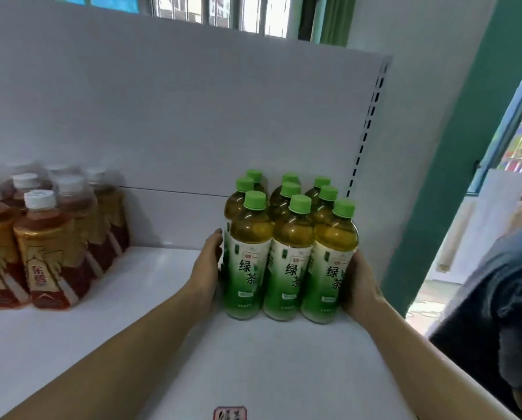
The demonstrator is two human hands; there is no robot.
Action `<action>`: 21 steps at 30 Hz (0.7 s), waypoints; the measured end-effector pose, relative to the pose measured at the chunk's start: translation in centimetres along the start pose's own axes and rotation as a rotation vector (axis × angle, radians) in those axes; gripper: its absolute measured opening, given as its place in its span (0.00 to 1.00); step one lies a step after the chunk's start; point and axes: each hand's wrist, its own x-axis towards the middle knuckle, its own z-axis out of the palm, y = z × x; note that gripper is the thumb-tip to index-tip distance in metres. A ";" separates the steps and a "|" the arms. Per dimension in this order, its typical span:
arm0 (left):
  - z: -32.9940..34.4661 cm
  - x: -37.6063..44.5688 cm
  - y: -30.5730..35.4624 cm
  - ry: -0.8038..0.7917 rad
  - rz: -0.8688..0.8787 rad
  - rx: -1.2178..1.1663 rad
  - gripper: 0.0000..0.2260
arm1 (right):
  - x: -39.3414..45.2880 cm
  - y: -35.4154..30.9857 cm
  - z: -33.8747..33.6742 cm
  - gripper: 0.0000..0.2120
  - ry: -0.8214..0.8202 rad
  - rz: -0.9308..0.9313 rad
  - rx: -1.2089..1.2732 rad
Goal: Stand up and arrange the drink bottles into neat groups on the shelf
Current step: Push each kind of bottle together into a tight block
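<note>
1. Over at three o'clock on the white metal shelf (253, 359), nine green-capped plastic bottles of green tea (290, 256) stand upright in a tight three-by-three block.
2. Left hand (206, 268) lies flat on the block's nine o'clock side, fingers straight and together; right hand (359, 286) cups the three o'clock corner bottle, fingertips hidden behind it.
3. Squeeze evenly and low on the labels, I'd say, so no bottle tips.
4. White-capped bottles of amber-red drink (41, 237) sit grouped at nine o'clock, well apart.
</note>
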 end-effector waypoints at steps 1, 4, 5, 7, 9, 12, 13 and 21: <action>0.3 0.3 -0.1 -0.014 -0.009 -0.007 0.22 | 0.2 0.2 0.3 0.25 -0.023 0.016 0.013; 1.0 1.3 -0.9 -0.009 0.021 0.012 0.22 | 0.3 0.6 0.9 0.29 -0.065 0.043 0.058; 1.0 1.5 -1.1 -0.003 0.029 0.023 0.22 | 0.3 0.6 0.9 0.30 -0.086 0.035 0.074; 0.9 1.9 -1.4 0.012 0.050 0.050 0.22 | 0.4 0.7 1.0 0.31 -0.122 0.041 0.074; 0.5 2.3 -1.5 0.017 0.061 0.073 0.23 | 0.6 0.7 1.1 0.29 -0.138 0.046 0.061; 0.0 2.6 -1.5 0.025 0.075 0.084 0.22 | 1.1 1.1 1.3 0.29 -0.147 0.045 0.066; -0.3 2.6 -1.4 0.025 0.080 0.086 0.23 | 1.2 1.2 1.4 0.29 -0.155 0.049 0.069; -2.2 2.2 -0.9 0.037 0.151 0.128 0.23 | 1.4 2.0 3.2 0.22 -0.193 0.044 0.044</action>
